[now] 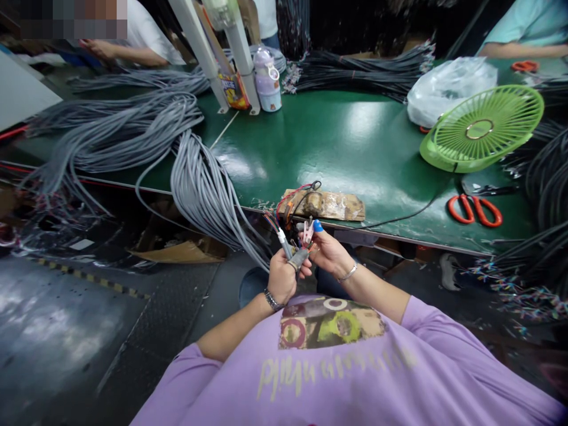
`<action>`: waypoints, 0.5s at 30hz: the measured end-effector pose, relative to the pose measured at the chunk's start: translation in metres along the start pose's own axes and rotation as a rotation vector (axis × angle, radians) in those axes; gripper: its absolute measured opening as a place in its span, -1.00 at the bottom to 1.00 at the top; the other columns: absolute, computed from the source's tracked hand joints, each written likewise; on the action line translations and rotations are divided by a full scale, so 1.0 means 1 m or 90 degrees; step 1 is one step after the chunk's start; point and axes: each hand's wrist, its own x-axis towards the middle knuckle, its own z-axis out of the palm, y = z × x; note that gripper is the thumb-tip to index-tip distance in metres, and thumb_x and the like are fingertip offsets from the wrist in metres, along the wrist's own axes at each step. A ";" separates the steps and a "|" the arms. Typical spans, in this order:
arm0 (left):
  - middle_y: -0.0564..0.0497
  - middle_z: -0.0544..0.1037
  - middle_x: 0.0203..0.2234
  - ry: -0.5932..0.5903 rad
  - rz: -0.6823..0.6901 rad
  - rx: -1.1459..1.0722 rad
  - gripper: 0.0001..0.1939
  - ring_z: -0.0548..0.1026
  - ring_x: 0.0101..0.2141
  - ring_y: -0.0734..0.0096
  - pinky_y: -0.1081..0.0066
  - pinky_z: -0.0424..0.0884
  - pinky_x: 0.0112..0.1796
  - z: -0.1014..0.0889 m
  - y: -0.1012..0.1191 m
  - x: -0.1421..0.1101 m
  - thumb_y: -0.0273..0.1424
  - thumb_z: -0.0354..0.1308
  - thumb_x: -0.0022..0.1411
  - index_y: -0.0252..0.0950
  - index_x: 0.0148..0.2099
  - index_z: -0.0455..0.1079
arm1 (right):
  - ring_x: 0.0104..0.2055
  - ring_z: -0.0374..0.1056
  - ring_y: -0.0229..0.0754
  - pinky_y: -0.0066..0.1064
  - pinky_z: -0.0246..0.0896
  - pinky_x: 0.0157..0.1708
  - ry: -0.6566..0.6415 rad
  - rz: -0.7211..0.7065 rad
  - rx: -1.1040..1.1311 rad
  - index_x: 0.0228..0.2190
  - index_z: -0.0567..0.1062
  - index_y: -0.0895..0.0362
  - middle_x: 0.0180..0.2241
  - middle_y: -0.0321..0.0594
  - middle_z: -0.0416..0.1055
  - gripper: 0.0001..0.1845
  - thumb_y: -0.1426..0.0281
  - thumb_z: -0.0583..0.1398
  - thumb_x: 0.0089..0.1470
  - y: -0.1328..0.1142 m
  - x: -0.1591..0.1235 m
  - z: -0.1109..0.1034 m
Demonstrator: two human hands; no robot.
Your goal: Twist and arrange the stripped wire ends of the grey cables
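Note:
My left hand point(283, 277) is closed around a grey cable point(284, 244) in front of the table edge. Thin coloured wires point(270, 221) fan out of the cable's stripped end. A worn grey cover wraps the left thumb point(299, 258). Close beside it, my right hand point(332, 255) has its fingers pinched together at fine coloured wires point(312, 246), and one fingertip wears a blue cap point(318, 226). Between the hands and the table stands a small pale pink, forked piece point(307, 232); whether the right hand touches it I cannot tell.
A worn wooden block point(337, 205) lies at the green table's point(310, 142) front edge. Grey cable bundles point(204, 183) hang over the edge at left. Red-handled scissors point(474, 210), a green fan point(483, 130), a plastic bag point(452, 89) and a bottle point(268, 83) stand around. Co-workers sit opposite.

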 end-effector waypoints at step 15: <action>0.07 0.49 -0.67 -0.033 0.008 0.024 -0.70 0.40 -0.72 0.53 0.58 0.19 -0.71 -0.012 -0.004 -0.010 -0.22 0.29 -0.02 -0.33 -0.41 0.33 | -0.56 0.18 -0.37 -0.50 0.12 -0.53 -0.007 -0.097 -0.325 -0.47 0.49 0.18 -0.59 -0.34 0.34 -0.68 0.21 0.38 -0.20 0.004 -0.041 -0.010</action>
